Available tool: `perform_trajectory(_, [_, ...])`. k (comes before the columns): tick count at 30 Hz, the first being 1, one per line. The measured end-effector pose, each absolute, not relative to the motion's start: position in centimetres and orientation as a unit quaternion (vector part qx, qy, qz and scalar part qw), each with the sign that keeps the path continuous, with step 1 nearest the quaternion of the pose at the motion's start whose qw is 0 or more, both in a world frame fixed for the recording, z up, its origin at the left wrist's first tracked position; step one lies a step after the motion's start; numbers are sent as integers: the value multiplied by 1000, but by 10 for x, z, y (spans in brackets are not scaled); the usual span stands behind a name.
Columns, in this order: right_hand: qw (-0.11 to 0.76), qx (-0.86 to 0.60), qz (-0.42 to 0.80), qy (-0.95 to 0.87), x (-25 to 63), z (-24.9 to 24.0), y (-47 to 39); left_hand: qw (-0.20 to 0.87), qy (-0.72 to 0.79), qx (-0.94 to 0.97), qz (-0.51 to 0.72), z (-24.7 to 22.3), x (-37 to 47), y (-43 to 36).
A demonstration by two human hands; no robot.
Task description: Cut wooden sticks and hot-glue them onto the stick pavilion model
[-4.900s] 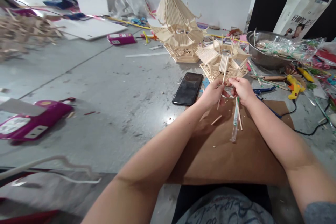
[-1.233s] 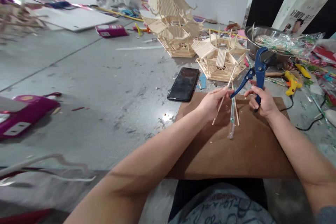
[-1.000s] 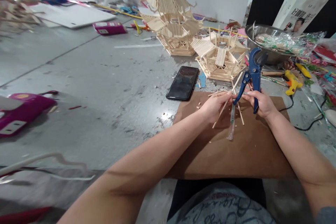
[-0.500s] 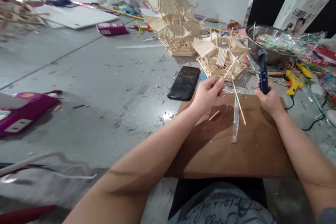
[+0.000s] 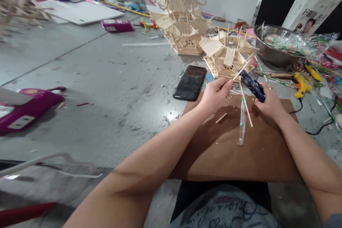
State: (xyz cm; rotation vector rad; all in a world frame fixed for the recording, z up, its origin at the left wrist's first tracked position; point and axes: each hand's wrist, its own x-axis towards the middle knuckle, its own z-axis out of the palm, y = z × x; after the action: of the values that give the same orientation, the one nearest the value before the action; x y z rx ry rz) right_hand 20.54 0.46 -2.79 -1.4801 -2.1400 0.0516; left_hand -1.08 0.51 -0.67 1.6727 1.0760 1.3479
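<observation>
Between the fingers of my left hand [image 5: 217,94] is a thin wooden stick [image 5: 243,68], slanting up and to the right. My right hand [image 5: 268,101] is wrapped round a dark blue tool [image 5: 252,85], whose tip is close to the stick; whether they touch I cannot tell. Just behind both hands stands a low stick structure [image 5: 229,57] with roof panels. On the brown board [image 5: 213,156] below lie a short stick piece [image 5: 221,118] and a clear plastic wrapper [image 5: 242,128]. A longer stick [image 5: 247,108] slants from the structure's front edge over the board.
A tall stick pagoda [image 5: 181,17] stands at the back. A black phone [image 5: 189,82] lies left of the board. To the right are a metal bowl [image 5: 278,51] of wrapped sticks and a yellow glue gun [image 5: 303,85] with a cable. Purple power strips [image 5: 29,108] are at left.
My right hand has turned the blue tool from upright to leaning left and brought its tip near the stick. The whole view has shifted slightly; my left hand still holds the stick.
</observation>
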Motion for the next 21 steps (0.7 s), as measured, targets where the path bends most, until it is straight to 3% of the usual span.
perform_trajectory(21, [216,-527,64,-819,189,-17,-10,383,433,670,466,-3,-5,-2])
